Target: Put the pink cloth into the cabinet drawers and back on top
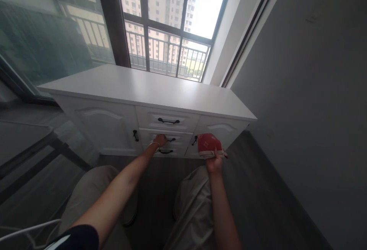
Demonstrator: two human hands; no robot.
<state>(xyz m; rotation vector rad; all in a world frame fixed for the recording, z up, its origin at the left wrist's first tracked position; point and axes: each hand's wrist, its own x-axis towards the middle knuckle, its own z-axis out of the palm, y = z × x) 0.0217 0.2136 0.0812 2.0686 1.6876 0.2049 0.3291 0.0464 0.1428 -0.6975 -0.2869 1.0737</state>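
My left hand (161, 140), with a bracelet at the wrist, has its fingers closed around the left end of the dark handle (171, 140) on the middle drawer (183, 137) of a white cabinet (160, 91). Whether that drawer is slightly out, I cannot tell. Held in my right hand (215, 163) is a folded red cloth (210, 143) with a pale pattern and pale pink edge. The thumb lies over its near edge; the other fingers are mostly hidden beneath. The cloth is in front of the right cabinet door (231, 128), close to its dark handle (194, 140).
Above and below are a top drawer handle (168, 121) and a bottom one (165, 151). A left door (106, 127) flanks the drawers. Behind the cabinet stands a window (164, 24); a grey wall (309, 89) runs along the right. A dark-framed piece of furniture (61, 148) is at left.
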